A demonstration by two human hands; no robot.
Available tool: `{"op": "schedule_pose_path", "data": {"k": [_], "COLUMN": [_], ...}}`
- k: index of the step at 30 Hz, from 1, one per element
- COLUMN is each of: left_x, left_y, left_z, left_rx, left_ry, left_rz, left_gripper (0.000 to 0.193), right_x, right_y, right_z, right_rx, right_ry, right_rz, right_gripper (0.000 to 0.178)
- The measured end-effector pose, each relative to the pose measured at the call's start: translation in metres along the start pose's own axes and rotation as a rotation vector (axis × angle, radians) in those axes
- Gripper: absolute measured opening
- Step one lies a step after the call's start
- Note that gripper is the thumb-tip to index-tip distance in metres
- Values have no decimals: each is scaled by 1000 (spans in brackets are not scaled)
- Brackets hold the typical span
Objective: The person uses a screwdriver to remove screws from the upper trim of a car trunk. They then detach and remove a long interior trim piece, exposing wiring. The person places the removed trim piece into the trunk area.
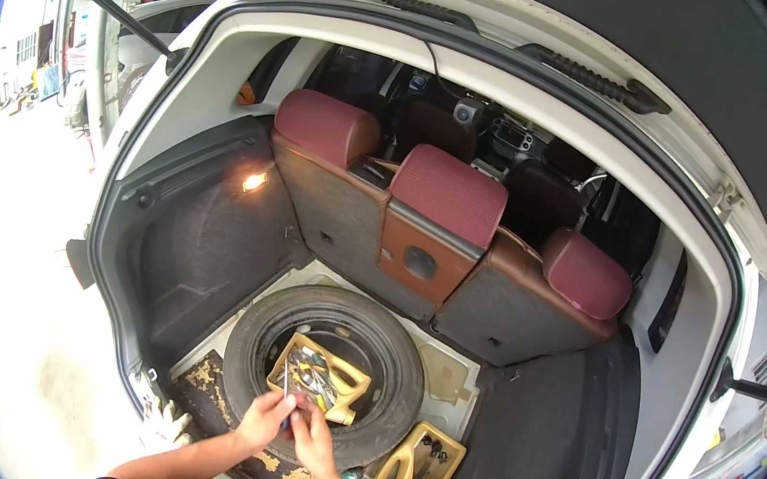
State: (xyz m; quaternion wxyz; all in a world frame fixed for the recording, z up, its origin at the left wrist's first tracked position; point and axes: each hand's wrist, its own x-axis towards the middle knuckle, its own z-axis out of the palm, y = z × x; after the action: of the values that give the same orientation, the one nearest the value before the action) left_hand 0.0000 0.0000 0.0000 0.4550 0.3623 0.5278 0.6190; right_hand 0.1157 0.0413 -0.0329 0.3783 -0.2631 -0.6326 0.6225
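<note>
My left hand [261, 421] and my right hand [313, 439] are close together above the near side of a spare tire [404, 378] in the car's trunk. Both are closed, with fingertips meeting around a small slim item. A thin metal shaft points up from between them and a bit of dark blue shows below; its exact kind is too small to tell. Just beyond the fingers, inside the wheel, lies a cut-open yellow jug [348, 377] filled with assorted hand tools [312, 377].
A second cut-open yellow jug [403, 462] with dark parts stands right of the tire. White gloves [165, 424] lie at the left sill. Rear seatbacks [338, 219] close off the far side. The raised tailgate [568, 17] hangs overhead. A trunk lamp [254, 183] glows at left.
</note>
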Motion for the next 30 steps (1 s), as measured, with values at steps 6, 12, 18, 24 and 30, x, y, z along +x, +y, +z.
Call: {"op": "schedule_pose_path", "data": {"k": [6, 12, 18, 24, 30], "left_x": [45, 100, 170, 186, 197], "left_y": [107, 222, 313, 341, 339], "left_z": [36, 63, 126, 161, 163], "left_rx": [-190, 151, 219, 70, 67], "left_ry": [-156, -294, -311, -397, -387], "left_rz": [11, 428, 738, 554, 575], "left_gripper": [36, 46, 42, 34, 32], "right_x": [57, 132, 188, 208, 217], "right_y": [-101, -234, -304, -306, -306], "right_z": [-18, -78, -100, -103, -102], "right_rx": [-38, 50, 231, 244, 262], "right_ry": [7, 316, 324, 264, 257], "right_rz": [-30, -366, -565, -614, -617], "right_gripper": [21, 24, 25, 25, 28]}}
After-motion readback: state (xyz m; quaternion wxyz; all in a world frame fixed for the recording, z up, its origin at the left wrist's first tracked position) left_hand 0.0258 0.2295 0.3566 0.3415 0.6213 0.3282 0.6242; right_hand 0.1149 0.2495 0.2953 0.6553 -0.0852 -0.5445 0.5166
